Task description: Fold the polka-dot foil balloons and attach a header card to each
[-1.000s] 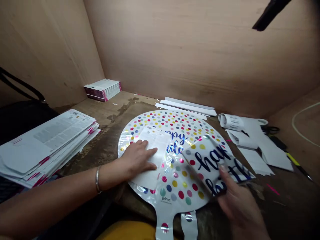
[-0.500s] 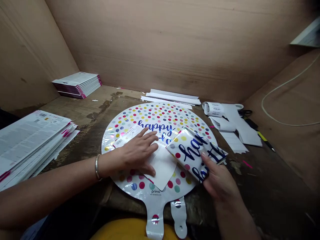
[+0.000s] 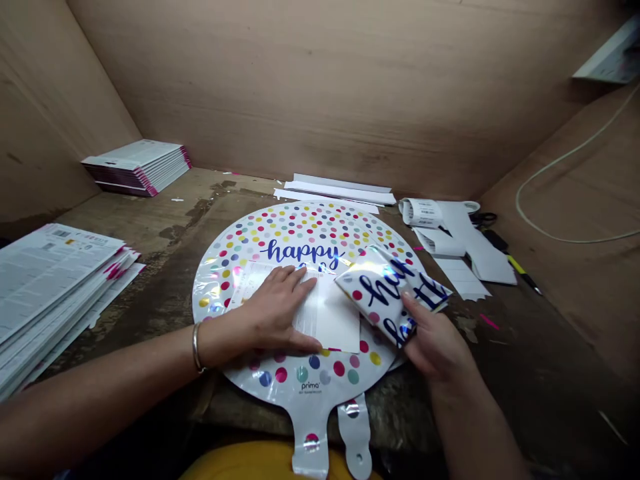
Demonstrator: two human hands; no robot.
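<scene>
Centrally: one dotted foil balloon [image 3: 310, 227], flat on the worktable [image 3: 165, 267], neck toward 6 o'clock. One stack of printed cards [image 3: 45, 280], at its 9 o'clock. One printed card sleeve [image 3: 340, 317], flat on the balloon, apparently steadied by the left hand [image 3: 275, 307], fingers apart, palm down; blank panel at that hand's 3 o'clock. One folded foil balloon [image 3: 375, 287], at the sleeve's 2 o'clock, pinched at its own 4 o'clock by the right hand [image 3: 435, 343].

Hands [image 3: 280, 307] [image 3: 437, 343]: two
Bracelet [image 3: 197, 348]: one
Card stacks [image 3: 140, 167] [image 3: 55, 287]: two
Folded balloon [image 3: 383, 290]: one
Balloon tails [image 3: 310, 453] [image 3: 356, 437]: two
Label roll [image 3: 425, 213]: one
Yellow pen [image 3: 523, 273]: one
</scene>
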